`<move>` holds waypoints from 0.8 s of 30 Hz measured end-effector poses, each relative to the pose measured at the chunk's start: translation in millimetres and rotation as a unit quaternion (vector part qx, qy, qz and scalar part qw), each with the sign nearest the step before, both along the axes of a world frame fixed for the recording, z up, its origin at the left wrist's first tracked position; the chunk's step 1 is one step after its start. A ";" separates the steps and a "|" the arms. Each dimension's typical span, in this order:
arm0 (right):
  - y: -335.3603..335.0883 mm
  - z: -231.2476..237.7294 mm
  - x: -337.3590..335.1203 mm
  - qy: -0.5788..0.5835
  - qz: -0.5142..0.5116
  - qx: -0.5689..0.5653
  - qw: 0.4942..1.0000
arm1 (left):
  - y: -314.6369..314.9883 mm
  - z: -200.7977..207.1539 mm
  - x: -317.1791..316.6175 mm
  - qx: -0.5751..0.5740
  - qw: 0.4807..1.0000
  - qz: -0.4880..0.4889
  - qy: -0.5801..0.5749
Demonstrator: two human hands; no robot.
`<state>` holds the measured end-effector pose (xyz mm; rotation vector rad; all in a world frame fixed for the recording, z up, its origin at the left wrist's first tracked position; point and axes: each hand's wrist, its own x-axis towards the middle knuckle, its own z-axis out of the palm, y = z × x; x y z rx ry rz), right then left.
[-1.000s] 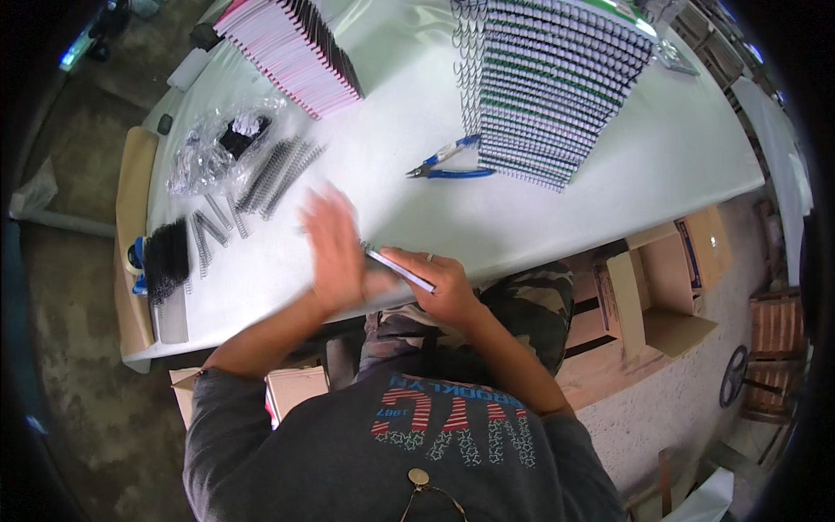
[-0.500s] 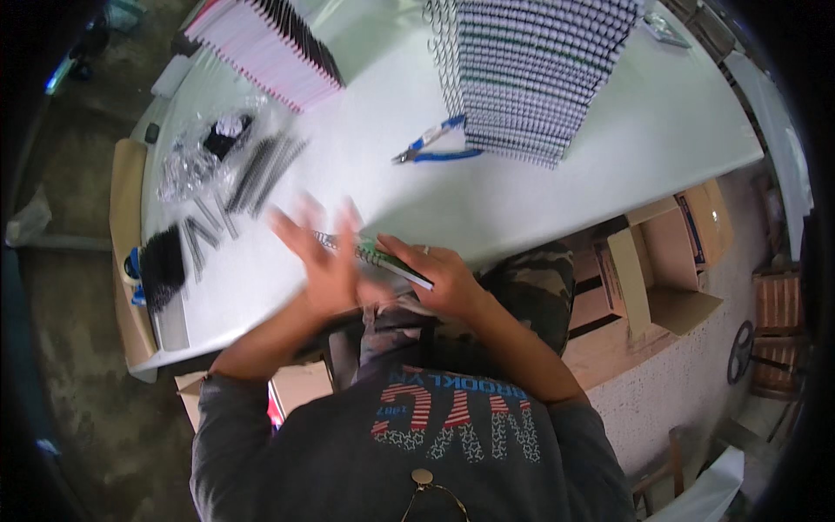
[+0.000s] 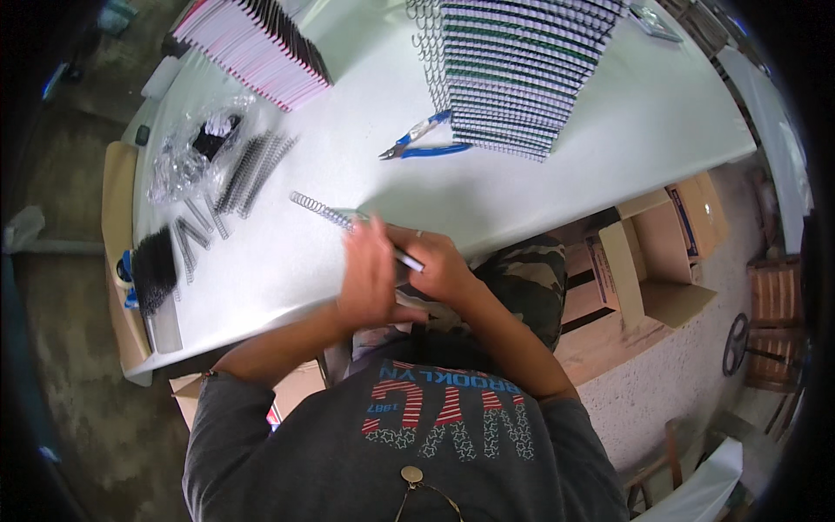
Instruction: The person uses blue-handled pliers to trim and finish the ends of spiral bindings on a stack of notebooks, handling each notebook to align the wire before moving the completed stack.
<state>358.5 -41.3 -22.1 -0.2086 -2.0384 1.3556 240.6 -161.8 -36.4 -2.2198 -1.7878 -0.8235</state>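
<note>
A notebook (image 3: 409,259) is held edge-up at the table's near edge, its body mostly behind my hands. My right hand (image 3: 439,265) is closed around it from the right. From its far left end a metal spiral coil (image 3: 320,209) sticks out over the table. My left hand (image 3: 370,274), blurred by motion, lies with fingers stretched out along the notebook's spine, over the coil; its thumb points right. Loose coils (image 3: 252,174) rest in a bunch to the left, with a few single coils (image 3: 193,230) nearer.
Blue-handled cutting pliers (image 3: 424,143) lie beside a tall stack of spiral-bound notebooks (image 3: 513,87). A pink-edged stack (image 3: 252,52) stands far left, near a crumpled plastic bag (image 3: 183,161). Black bristle-like pieces (image 3: 156,270) sit at the left edge. Right of my legs is an open cardboard box (image 3: 665,261).
My left hand has come right and down onto the notebook's spine, its spread fingers drawing together. More of the coil now shows beyond the notebook's far end. The right hand keeps its hold.
</note>
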 end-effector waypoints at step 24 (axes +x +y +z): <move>-44.8 -4.0 -52.3 0.105 -0.023 0.378 0.920 | 121.4 54.5 -82.5 0.184 0.881 0.364 0.238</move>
